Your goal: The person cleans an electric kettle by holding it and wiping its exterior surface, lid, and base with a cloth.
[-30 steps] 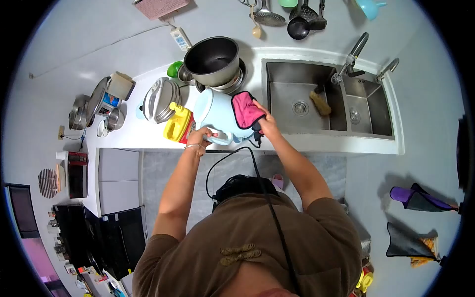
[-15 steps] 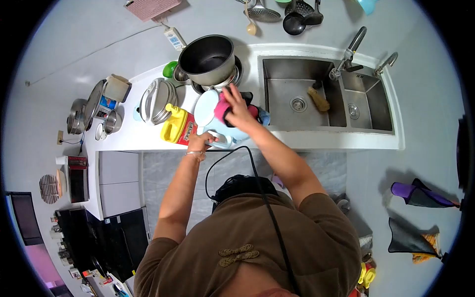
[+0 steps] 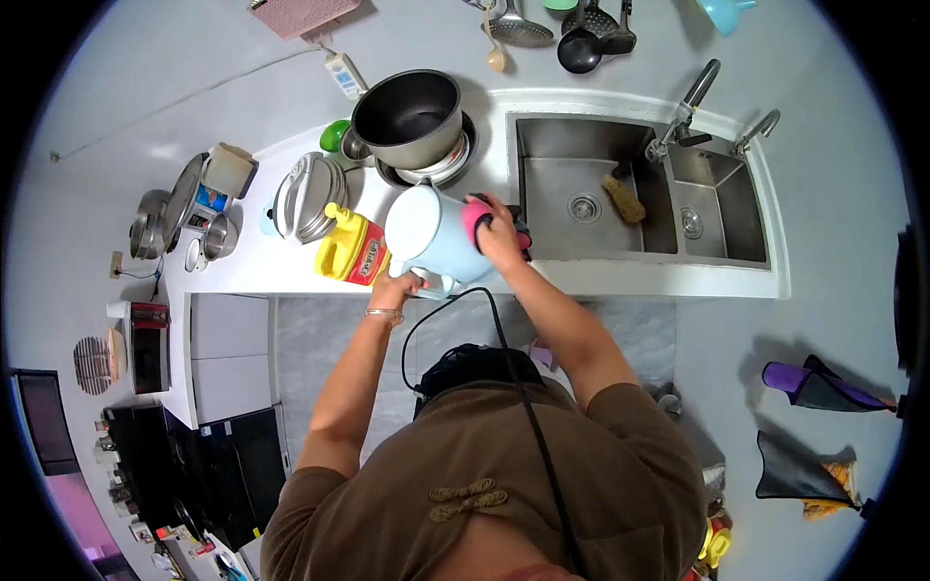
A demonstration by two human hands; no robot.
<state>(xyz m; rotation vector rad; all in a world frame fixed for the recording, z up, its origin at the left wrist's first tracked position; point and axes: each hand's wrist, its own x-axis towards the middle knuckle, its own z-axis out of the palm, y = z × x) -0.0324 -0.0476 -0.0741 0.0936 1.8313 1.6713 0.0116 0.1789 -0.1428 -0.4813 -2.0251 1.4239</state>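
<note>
A light blue kettle [image 3: 441, 237] with a round pale lid is tilted over the counter's front edge, its lid side towards the left. My left hand [image 3: 395, 288] is closed round its handle, at the near side. Against the kettle's right side my right hand [image 3: 499, 237] presses a pink cloth [image 3: 475, 217] with dark edging, fingers wrapped over it. Just left of the kettle stands a yellow jug [image 3: 339, 247] with a red label. Behind the kettle a large dark pot [image 3: 408, 116] rests on a metal bowl.
To the right is a double steel sink [image 3: 567, 232] with a brown brush [image 3: 623, 199] in its larger basin and a faucet [image 3: 694, 102] behind. Stacked lids [image 3: 308, 198] lie farther left. Ladles [image 3: 579, 50] hang on the wall. A black cable [image 3: 528, 397] crosses my front.
My right hand has moved with the pink cloth from the kettle's right end across its upper side, then back to its right side. My left hand keeps its hold on the handle.
</note>
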